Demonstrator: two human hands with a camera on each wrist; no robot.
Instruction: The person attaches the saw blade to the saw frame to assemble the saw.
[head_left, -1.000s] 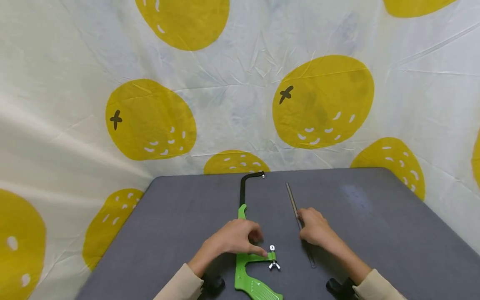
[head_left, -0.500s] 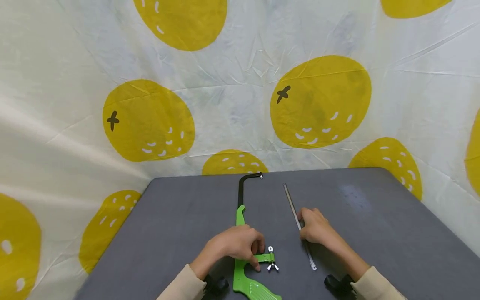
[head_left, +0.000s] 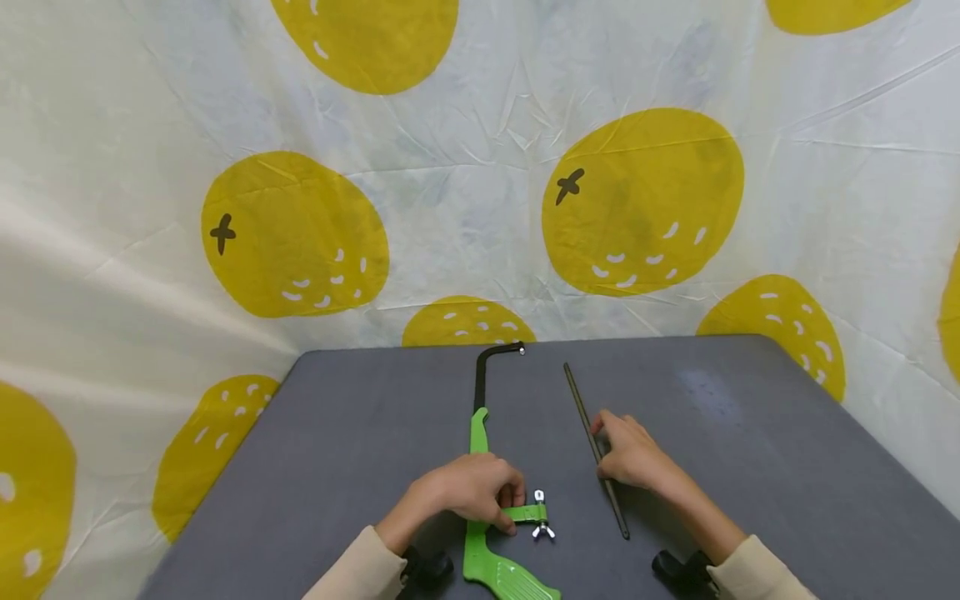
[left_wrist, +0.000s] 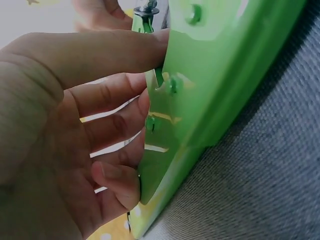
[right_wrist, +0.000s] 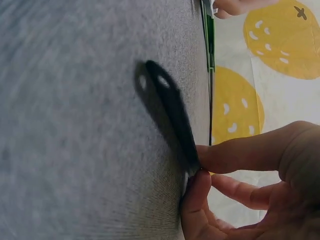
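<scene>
A green and black hacksaw frame [head_left: 477,479] lies on the table, its black arm pointing away. My left hand [head_left: 477,490] grips it near the short green arm that carries the bolt and wing nut [head_left: 542,521]. In the left wrist view the thumb [left_wrist: 115,52] presses one side of the green metal, with the fingers curled at the other. To the right, my right hand [head_left: 628,450] pinches a hacksaw blade [head_left: 577,398] between thumb and fingers. In the right wrist view the blade's near end [right_wrist: 170,95] shows a hole and sits slightly off the cloth, casting a shadow.
A grey cloth-covered table [head_left: 375,417] spreads under everything. Behind it hangs a white curtain [head_left: 465,225] with yellow fruit prints, reaching the table's back edge. A second metal fitting [head_left: 522,351] sits at the far tip of the frame's black arm.
My left hand has come down from just above the frame's short arm and now grips it. The blade in my right hand has turned, shifting from shiny to dark, its far end slightly left.
</scene>
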